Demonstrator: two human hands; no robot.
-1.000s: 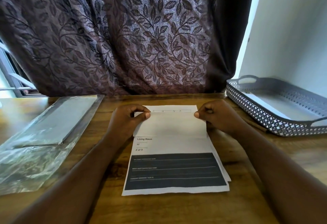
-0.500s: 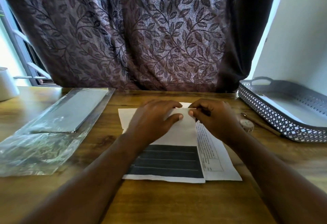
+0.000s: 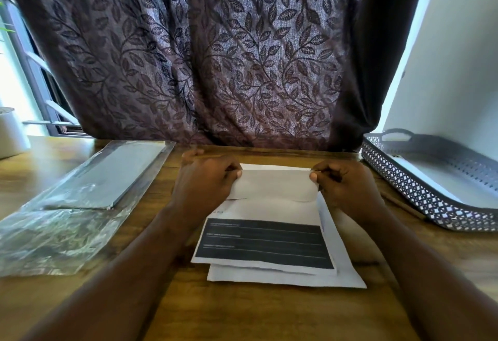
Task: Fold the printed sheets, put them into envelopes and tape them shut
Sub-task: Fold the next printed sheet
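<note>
Across the back I see a leaf-patterned curtain, with a wooden table below it. Table left: clear plastic pack, grey stack inside, lying flat. Table right: grey perforated tray. Centre: printed sheet, top part folded toward me, dark block face up, resting on a second sheet that sticks out bottom right. Left hand pinches the folded flap's left end and right hand pinches its right end, fingers curled.
</note>
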